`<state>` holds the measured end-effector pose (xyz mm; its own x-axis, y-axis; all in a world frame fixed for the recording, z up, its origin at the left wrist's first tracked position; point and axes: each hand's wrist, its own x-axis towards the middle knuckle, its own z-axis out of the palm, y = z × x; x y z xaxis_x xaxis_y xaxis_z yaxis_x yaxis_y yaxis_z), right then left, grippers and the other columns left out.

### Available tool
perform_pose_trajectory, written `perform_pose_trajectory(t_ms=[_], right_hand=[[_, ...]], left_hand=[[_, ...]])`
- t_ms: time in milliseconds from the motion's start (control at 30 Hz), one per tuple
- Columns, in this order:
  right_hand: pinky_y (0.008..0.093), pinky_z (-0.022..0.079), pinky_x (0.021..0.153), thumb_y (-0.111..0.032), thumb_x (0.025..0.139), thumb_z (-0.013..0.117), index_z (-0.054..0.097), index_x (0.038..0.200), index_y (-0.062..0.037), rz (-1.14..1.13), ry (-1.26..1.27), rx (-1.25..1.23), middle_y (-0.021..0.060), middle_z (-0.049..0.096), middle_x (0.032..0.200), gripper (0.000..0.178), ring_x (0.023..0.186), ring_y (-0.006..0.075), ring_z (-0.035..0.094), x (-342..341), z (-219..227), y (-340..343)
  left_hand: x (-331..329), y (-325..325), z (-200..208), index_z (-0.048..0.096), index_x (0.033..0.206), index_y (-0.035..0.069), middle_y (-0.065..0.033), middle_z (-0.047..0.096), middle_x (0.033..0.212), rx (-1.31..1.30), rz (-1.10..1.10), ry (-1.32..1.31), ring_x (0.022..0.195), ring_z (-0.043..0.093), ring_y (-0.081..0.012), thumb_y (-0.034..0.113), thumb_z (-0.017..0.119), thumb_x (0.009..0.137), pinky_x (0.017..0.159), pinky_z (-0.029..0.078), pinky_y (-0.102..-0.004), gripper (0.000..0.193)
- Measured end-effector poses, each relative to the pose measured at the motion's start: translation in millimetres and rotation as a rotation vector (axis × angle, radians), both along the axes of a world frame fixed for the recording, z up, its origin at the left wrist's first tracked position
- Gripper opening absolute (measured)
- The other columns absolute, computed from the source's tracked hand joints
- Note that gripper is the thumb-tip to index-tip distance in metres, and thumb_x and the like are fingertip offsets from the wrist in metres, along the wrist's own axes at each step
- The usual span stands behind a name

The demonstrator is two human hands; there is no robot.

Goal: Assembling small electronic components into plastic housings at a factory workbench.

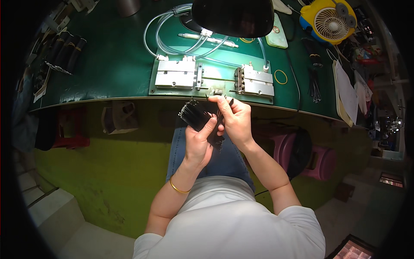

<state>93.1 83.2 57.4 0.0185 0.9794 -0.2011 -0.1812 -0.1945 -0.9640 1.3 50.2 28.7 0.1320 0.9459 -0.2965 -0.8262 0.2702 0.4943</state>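
A thick bundle of thin black wires with pale tips is gripped in my left hand, just in front of the table edge. My right hand is beside it, thumb and forefinger pinched at the upper right of the bundle. A thin dark strand seems to be between those fingers; their exact hold is partly hidden. Right beyond my fingertips sits a clamping fixture with a left metal block and a right metal block on one base plate. Neither hand visibly touches it.
Clear air hoses run from the blocks, under a black lamp shade. Around them lie a pen, a rubber band and a yellow-blue fan. More black bundles lie far left. Pink stools stand below.
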Motion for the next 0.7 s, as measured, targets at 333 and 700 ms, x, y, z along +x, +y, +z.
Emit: perform_pose_trajectory(t_ms=[333, 700], right_hand=[[0.0163, 0.032, 0.030, -0.019, 0.087, 0.050, 0.062, 0.086, -0.0007, 0.125, 0.065, -0.045, -0.0022, 0.050, 0.051, 0.022, 0.036, 0.0005, 0.039, 8.6, 3.6, 0.6], [0.0166, 0.029, 0.031, -0.018, 0.088, 0.049, 0.061, 0.084, 0.0001, 0.076, -0.004, 0.001, -0.0015, 0.050, 0.050, 0.023, 0.036, 0.0012, 0.037, 4.6, 3.4, -1.3]], left_hand=[[-3.1, -4.4, 9.5, 0.050, 0.090, 0.003, -0.0054, 0.055, 0.074, -0.013, -0.107, 0.028, 0.064, 0.052, -0.0121, 0.007, 0.052, 0.084, 0.058, 0.045, -0.0249, 0.007], [2.8, -5.5, 7.5, 0.050, 0.090, 0.002, -0.0055, 0.055, 0.072, -0.017, -0.031, 0.058, 0.063, 0.052, -0.0118, 0.007, 0.053, 0.084, 0.058, 0.044, -0.0241, 0.008]])
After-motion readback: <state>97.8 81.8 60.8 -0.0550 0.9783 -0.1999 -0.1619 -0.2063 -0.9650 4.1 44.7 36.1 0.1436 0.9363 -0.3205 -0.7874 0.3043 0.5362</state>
